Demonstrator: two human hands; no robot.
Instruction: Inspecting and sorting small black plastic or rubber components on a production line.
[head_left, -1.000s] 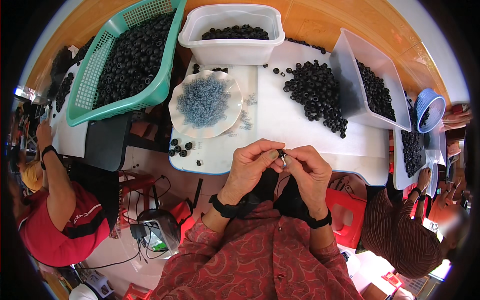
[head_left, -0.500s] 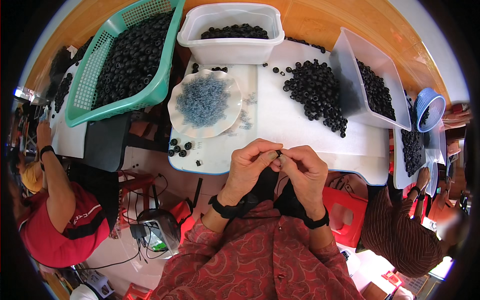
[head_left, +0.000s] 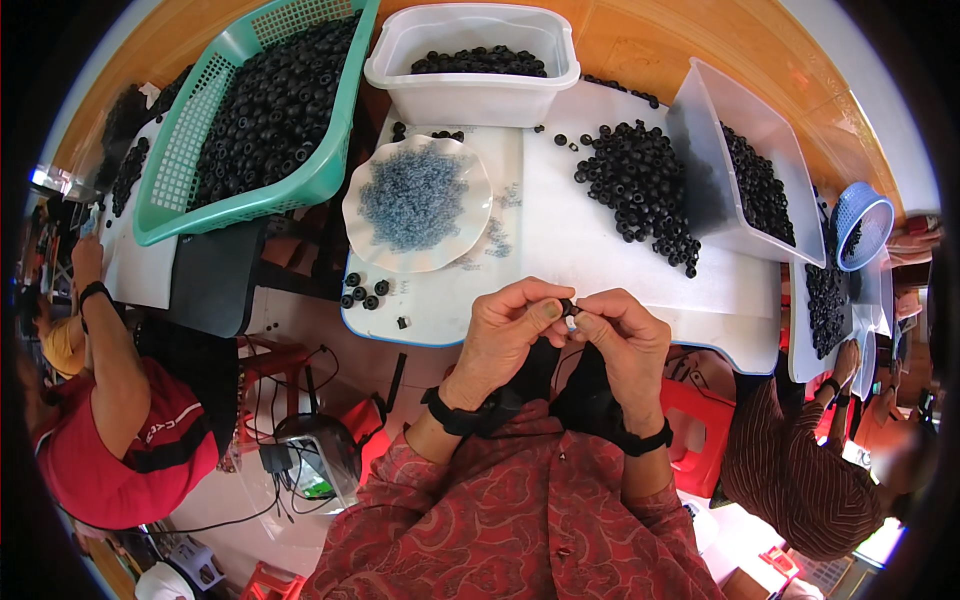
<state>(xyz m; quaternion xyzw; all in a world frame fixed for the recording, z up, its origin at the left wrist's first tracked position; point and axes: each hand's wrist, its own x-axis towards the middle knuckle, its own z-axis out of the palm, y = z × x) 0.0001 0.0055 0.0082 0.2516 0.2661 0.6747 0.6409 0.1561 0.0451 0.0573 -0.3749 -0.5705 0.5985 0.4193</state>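
My left hand [head_left: 507, 332] and my right hand [head_left: 632, 345] meet just beyond the near edge of the table. Thumb and finger of each are pinched on a small black ring-like part [head_left: 568, 306]. A pale, shiny bit [head_left: 571, 323] shows just below it by the right thumb; its kind is too small to make out. To the left of my hands, a few round black parts [head_left: 360, 294] lie on the table. Behind them a white scalloped plate [head_left: 476, 232] bears a heap of tiny bluish coils [head_left: 412, 195] that look like springs.
A pile of black parts [head_left: 640, 185] lies right of centre, beside a clear bin [head_left: 690, 110] of more. At the back stands a white tub [head_left: 475, 95]; a green basket [head_left: 250, 222] is at left. People sit on both sides. A red stool [head_left: 695, 420] is near my right arm.
My hands have moved slightly apart, the right one to the right. More of the black part shows between them, and the pale bit has come into sight. The whole view has shifted slightly.
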